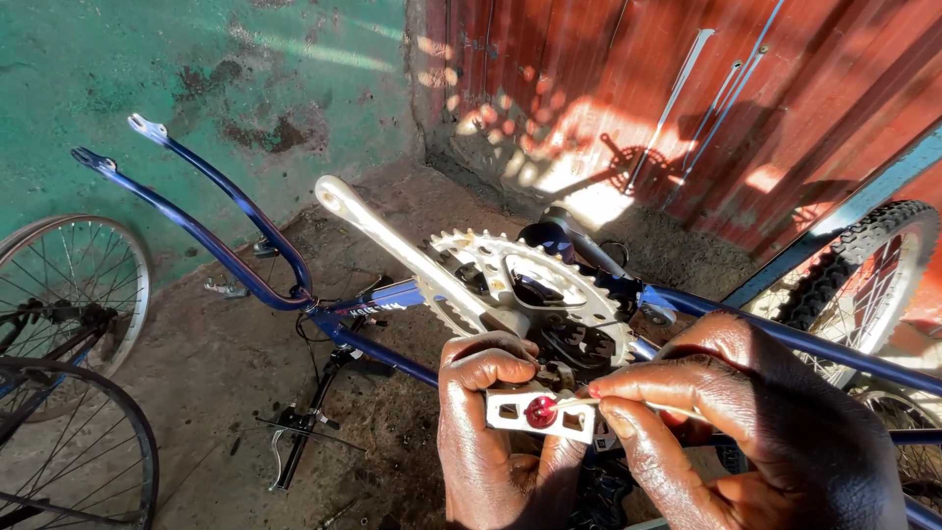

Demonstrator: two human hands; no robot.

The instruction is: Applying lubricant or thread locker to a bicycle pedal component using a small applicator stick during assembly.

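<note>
L hand [488, 432] fingers clamp white pedal [541, 413] | R hand [756, 422] fingers pinch thin rod [628, 403]

Around the one blue bicycle frame [392, 294] lying upside down on the dirt floor, two hands [491, 432] work just below its single toothed chainring [535, 285], which carries one pale crank arm [392, 240]. They hold one white pedal [540, 412] with one red reflector [541, 412]. Two bare spoked wheels [74, 285] lie left of the frame, and one knobby tyre [863, 265] stands right of it.
</note>
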